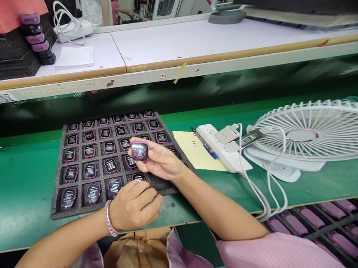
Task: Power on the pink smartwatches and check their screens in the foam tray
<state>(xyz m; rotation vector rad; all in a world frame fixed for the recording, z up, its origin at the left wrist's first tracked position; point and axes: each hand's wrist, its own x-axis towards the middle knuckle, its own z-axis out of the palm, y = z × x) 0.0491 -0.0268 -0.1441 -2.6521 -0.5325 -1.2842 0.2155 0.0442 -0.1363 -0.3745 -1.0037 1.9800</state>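
My right hand (159,160) holds a small purple smartwatch body (139,151) between thumb and fingers, lifted over a dark foam tray (56,199). The tray lies on the green belt and holds several purple watch bodies (90,171) in square pockets, screens up. My left hand (135,204), with a beaded bracelet on the wrist, rests at the tray's near edge with its fingers curled in a loose fist. What those fingers hold, if anything, is hidden.
A yellow paper sheet (195,151), a white power strip (221,147) with cables and a white desk fan (317,134) lie right of the tray. A raised shelf (209,42) behind carries stacked purple cases (35,38). Trays of purple parts (326,221) sit lower right.
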